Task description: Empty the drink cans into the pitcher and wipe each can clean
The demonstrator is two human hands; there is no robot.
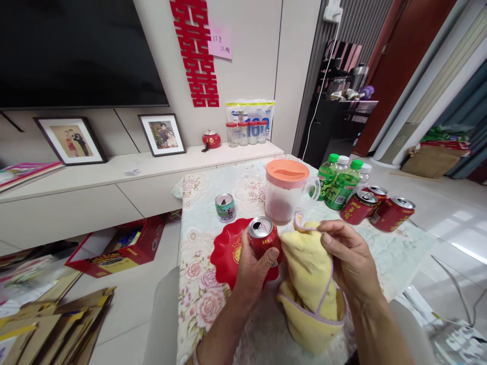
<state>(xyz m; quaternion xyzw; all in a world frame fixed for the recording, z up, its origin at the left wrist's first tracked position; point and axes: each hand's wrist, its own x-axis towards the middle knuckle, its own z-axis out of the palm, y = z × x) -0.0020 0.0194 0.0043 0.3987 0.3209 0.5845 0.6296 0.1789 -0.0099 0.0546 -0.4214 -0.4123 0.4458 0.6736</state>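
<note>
My left hand [254, 268] is wrapped round a red can [263, 241] with an opened top, held upright over the right part of a red scalloped plate [224, 253]. My right hand [348, 253] pinches the upper part of a yellow cloth [310, 268] with purple edging. The cloth hangs in folds just right of the can, its lower part bunched near the table's front edge. Behind the can and cloth stands a clear pitcher [279, 203] with an orange lid. A small green and silver can [225, 208] stands behind the plate.
Green-capped bottles [343, 187] and white-capped ones stand at the back right, beside several red cans [391, 213]. The flowered tablecloth [198, 294] covers the table. Behind it a white cabinet [152, 172] bears framed photos, a red pot [211, 139] and glass jars [243, 134].
</note>
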